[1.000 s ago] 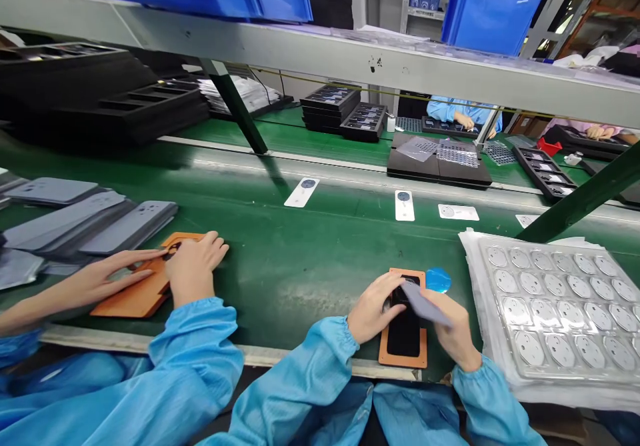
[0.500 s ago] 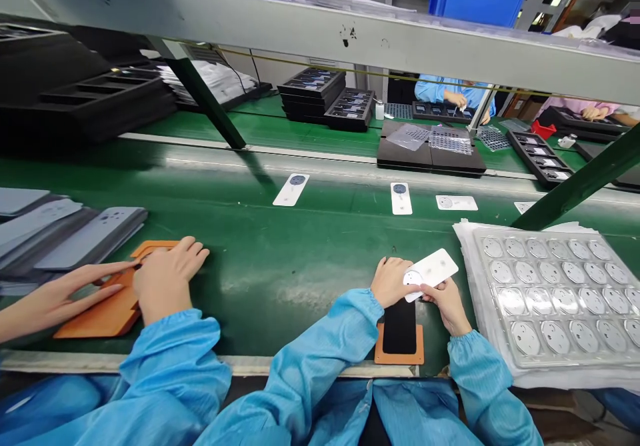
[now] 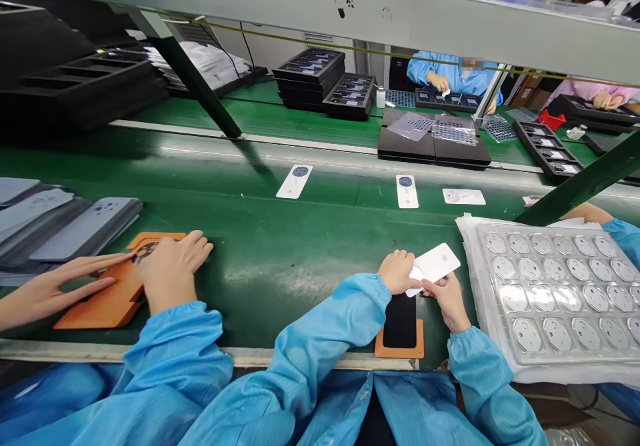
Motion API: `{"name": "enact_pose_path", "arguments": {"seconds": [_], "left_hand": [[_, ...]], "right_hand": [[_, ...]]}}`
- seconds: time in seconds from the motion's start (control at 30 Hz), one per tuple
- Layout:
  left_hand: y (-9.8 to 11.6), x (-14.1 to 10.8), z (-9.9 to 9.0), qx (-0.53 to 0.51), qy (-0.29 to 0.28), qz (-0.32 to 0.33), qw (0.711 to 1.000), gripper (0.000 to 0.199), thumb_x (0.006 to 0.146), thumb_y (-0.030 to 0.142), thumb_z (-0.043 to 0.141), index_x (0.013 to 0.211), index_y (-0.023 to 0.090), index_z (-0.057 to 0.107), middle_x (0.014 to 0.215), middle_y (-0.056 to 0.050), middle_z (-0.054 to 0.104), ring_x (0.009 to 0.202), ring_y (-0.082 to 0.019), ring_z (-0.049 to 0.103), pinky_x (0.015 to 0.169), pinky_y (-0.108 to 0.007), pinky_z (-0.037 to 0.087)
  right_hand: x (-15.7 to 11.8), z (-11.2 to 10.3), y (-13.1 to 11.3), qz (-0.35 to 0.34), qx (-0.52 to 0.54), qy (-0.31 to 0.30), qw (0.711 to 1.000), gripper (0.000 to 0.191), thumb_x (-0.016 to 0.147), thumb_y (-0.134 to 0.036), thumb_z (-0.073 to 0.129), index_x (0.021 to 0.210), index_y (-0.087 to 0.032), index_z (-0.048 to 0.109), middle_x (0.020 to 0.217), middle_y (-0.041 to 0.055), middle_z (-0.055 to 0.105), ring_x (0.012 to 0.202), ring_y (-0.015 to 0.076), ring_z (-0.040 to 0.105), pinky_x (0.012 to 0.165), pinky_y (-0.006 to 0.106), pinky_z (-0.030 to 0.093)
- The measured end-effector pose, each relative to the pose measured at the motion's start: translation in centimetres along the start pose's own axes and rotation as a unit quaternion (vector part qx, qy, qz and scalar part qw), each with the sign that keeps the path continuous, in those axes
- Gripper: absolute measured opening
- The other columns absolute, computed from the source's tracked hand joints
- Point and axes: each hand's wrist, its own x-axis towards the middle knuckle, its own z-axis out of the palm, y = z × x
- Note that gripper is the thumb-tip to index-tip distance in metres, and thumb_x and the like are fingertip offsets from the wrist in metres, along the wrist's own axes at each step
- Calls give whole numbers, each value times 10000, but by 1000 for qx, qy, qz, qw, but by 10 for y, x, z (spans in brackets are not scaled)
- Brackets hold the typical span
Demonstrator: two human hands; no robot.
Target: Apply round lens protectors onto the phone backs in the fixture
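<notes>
1) Clock places read from the white panel (image 3: 436, 266), which is held tilted over the tabletop (image 3: 300, 253), just above a black slab (image 3: 400, 326)
2) Right hand (image 3: 449, 301): grip clamped on panel's near edge, thumb on top
3) Left hand (image 3: 397, 271): at panel's 9 o'clock end, fingers curled; can't tell if grip is clamped or only touching, contact partly hidden
4) Black slab lies on orange plate (image 3: 399, 353), 7 o'clock, near tabletop edge
5) Clear tray (image 3: 565, 293) of round pieces on white sheets (image 3: 473, 233), 3 o'clock
6) White cards with round marks lying flat: tilted card (image 3: 294, 181) at 10, upright card (image 3: 407, 196) at 11, sideways card (image 3: 465, 197) at 1
7) Co-worker's hands (image 3: 175, 269) on orange holder (image 3: 97, 303), 9 o'clock, grey panels (image 3: 83, 233) just beyond
8) Black boards (image 3: 407, 146) at 12, clear perforated sheets (image 3: 453, 129) on top
</notes>
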Motion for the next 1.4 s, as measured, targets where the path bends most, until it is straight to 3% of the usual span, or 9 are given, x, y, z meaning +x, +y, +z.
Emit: {"name": "enact_pose_path", "arguments": {"seconds": [0.17, 0.3, 0.47, 0.67, 0.87, 1.07, 1.17, 1.3, 1.4], "left_hand": [[-3, -2, -2, -46, 42, 15, 998, 597, 650, 423, 848, 1105, 112, 619, 1111, -145, 611, 1125, -326, 545, 973, -416, 440], [7, -31, -6, -123, 148, 22, 981, 770, 684, 398, 837, 1325, 129, 505, 1252, -128, 588, 1199, -266, 540, 1042, -374, 431], [41, -85, -7, -342, 321, 96, 878, 208, 807, 252, 737, 976, 170, 647, 949, -23, 692, 865, -143, 648, 820, -258, 499], [69, -105, -13, -258, 472, 271, 798, 67, 850, 123, 674, 897, 156, 640, 854, -26, 684, 823, -127, 621, 792, -266, 498], [81, -105, -12, -211, 526, 309, 764, 136, 840, 67, 647, 942, 157, 631, 880, -48, 678, 818, -139, 602, 747, -285, 503], [89, -105, -8, -206, 550, 326, 740, 135, 865, 45, 571, 944, 143, 620, 875, -63, 670, 833, -143, 598, 771, -290, 514], [84, -106, -12, -222, 520, 297, 769, 94, 890, 90, 573, 901, 155, 640, 858, -50, 678, 822, -138, 609, 769, -274, 505], [61, -100, -25, -378, 340, 120, 853, 124, 839, 262, 691, 799, 153, 645, 768, -32, 666, 718, -128, 603, 691, -248, 488], [42, -88, -28, -623, 174, 56, 760, 366, 710, 380, 809, 877, 124, 608, 809, -55, 666, 695, -131, 611, 648, -237, 494]], "right_hand": [[-2, 2, -2, -25, 21, -5, 999, 644, 562, -311, 904, 1065, -137, 543, 636, -6, 647, 543, 142, 597, 562, 273, 514], [-13, 6, -13, -75, 80, -5, 994, 535, 587, -343, 892, 975, -147, 581, 756, 12, 671, 628, 122, 603, 603, 250, 513], [-33, 12, -28, -103, 250, -99, 958, 388, 711, -287, 834, 1025, -189, 627, 968, 35, 673, 758, 109, 615, 647, 228, 521], [-43, 21, -30, -126, 345, -201, 908, 297, 720, -311, 838, 771, -229, 557, 705, -53, 518, 664, 74, 551, 684, 204, 537], [-46, 20, -32, -134, 384, -218, 887, 370, 684, -257, 862, 764, -226, 502, 709, -52, 468, 645, 68, 510, 630, 175, 512], [-46, 18, -34, -157, 369, -189, 896, 455, 648, -276, 884, 744, -212, 445, 700, -52, 461, 634, 75, 477, 612, 178, 486], [-45, 17, -38, -153, 349, -166, 910, 440, 636, -314, 889, 733, -211, 472, 692, -47, 481, 634, 83, 494, 610, 198, 485], [-50, 17, -53, -153, 243, -86, 954, 313, 701, -318, 840, 903, -227, 619, 844, 4, 630, 785, 130, 602, 720, 265, 522], [-62, 22, -69, -217, 136, -47, 966, 321, 747, -309, 798, 1015, -208, 654, 944, 46, 691, 921, 188, 644, 851, 342, 528]]}}
